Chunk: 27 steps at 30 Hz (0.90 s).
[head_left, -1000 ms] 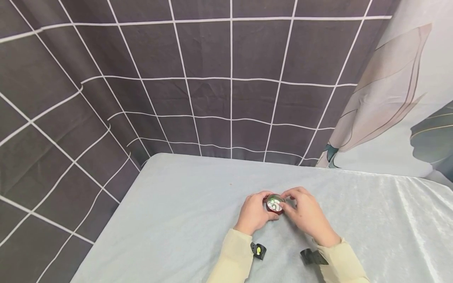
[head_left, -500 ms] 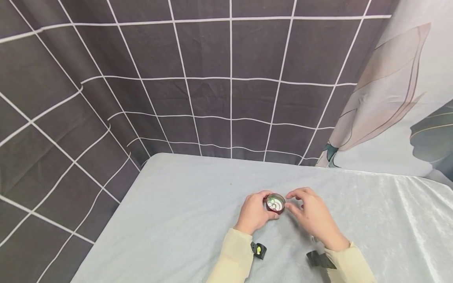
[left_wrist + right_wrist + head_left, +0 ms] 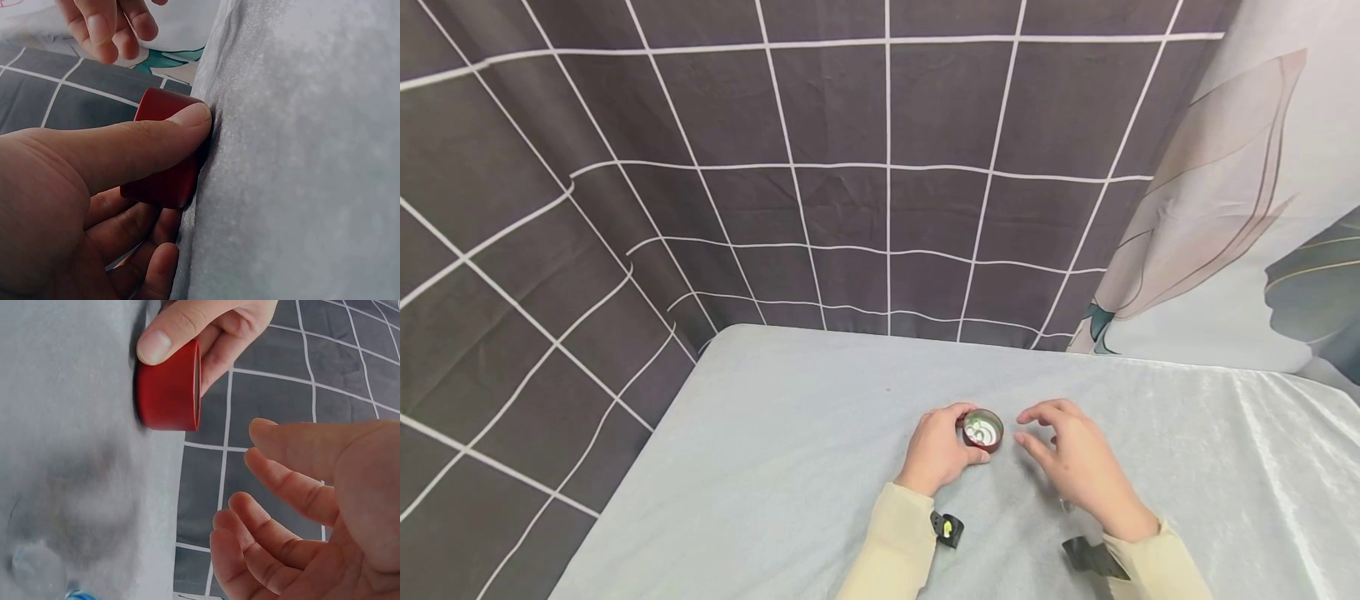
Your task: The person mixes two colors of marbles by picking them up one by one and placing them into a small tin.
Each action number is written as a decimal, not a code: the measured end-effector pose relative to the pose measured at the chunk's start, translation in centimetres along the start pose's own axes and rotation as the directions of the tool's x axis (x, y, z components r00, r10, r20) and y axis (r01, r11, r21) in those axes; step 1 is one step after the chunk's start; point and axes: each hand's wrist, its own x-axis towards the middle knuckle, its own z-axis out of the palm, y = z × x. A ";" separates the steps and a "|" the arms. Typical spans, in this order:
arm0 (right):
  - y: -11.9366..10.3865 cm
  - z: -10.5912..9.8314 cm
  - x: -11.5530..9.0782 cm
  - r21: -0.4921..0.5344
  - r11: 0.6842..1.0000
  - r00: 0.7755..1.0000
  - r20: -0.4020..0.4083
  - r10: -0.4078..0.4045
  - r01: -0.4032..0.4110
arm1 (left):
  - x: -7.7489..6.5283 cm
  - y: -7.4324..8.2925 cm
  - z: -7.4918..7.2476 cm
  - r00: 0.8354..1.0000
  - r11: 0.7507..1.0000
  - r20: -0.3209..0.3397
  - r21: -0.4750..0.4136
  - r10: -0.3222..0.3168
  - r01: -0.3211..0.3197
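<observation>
A short round red container [image 3: 982, 431] stands on the cloth-covered table with its open top up. Pale rounded shapes with touches of green show inside it, too small to identify. My left hand [image 3: 936, 446] grips its side, thumb on the near wall and fingers round the back. The left wrist view shows the thumb lying along the smooth red wall [image 3: 169, 181]. Off to the right of the container, my right hand [image 3: 1082, 458] hovers with loosely bent fingers spread from the thumb. Nothing is between those fingers, as the right wrist view [image 3: 312, 506] shows.
A clear roundish object [image 3: 39, 569] lies on the cloth below my right hand, with a small clear and blue object [image 3: 81, 595] beside it. Light grey cloth [image 3: 790, 433] covers the table. A dark checked curtain [image 3: 820, 192] and a leaf-patterned curtain [image 3: 1210, 233] hang behind.
My right hand has let go of the container's rim area and drawn away to the right, its fingers parting. My left hand and the container have stayed in place.
</observation>
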 end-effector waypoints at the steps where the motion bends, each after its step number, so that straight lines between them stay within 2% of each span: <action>1: 0.0 -0.1 -0.1 -0.002 1.000 1.000 -0.003 0.001 -0.001 | 0.0 0.0 0.0 1.000 1.000 0.001 0.000 -0.002 0.002; 19: 0.9 -1.2 -1.3 -0.020 0.999 0.999 -0.027 0.029 -0.029 | -0.1 0.0 0.1 1.000 1.000 0.004 -0.008 -0.017 0.017; 27: 1.3 -1.7 -1.7 -0.029 0.999 0.999 -0.043 0.017 -0.018 | 0.0 0.0 0.0 1.000 1.000 0.008 -0.010 -0.020 0.021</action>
